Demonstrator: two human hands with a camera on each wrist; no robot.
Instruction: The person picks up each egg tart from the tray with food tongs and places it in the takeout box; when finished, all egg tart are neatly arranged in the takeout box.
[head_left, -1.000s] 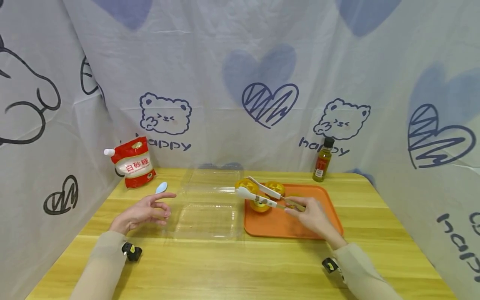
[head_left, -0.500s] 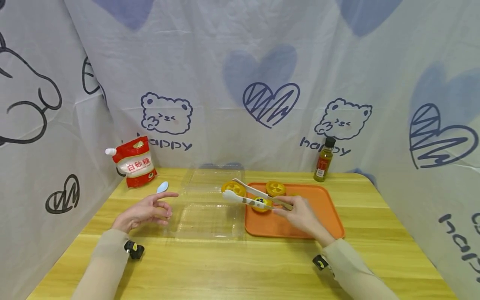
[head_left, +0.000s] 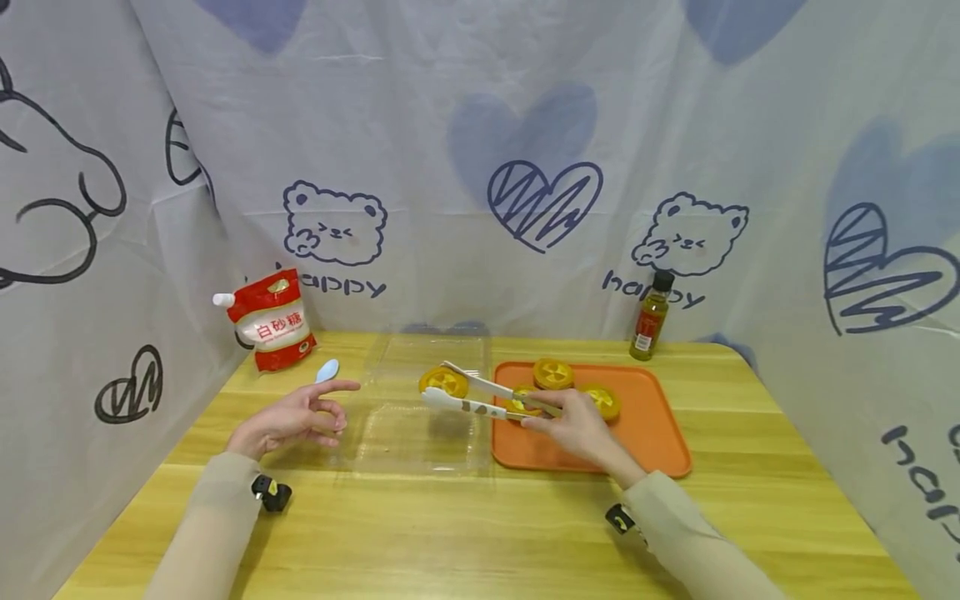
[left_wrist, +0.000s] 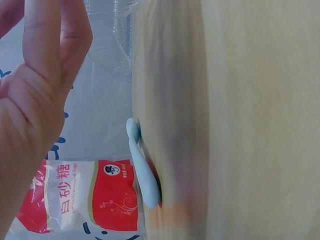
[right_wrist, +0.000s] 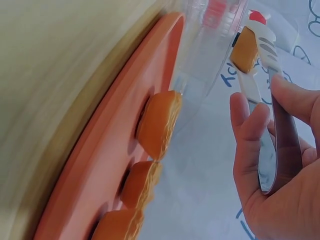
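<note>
My right hand (head_left: 577,429) holds tongs (head_left: 480,407) with white tips and a metal handle. Between the tips sits a round yellow-orange egg tart (head_left: 447,382), above the open clear plastic clamshell box (head_left: 382,446). From the side, the right wrist view shows the gripped tart (right_wrist: 245,51) and the curled fingers (right_wrist: 245,165) around the metal handle. Three more tarts (head_left: 553,372) lie on the orange tray (head_left: 645,446), one partly behind the tongs. Left of the box, my left hand (head_left: 288,418) hovers with loosely bent fingers and holds nothing.
A pale blue spoon (head_left: 327,370) lies beyond my left hand. Behind it, a red and white bag of sugar (head_left: 273,327) stands at the back left. A dark-capped oil bottle (head_left: 649,321) stands at the back right, past the tray. Printed cloth walls enclose the wooden table.
My right hand has moved left, and the tongs have carried the tart from over the tray's left edge to over the clear box. The left hand has stayed nearly still.
</note>
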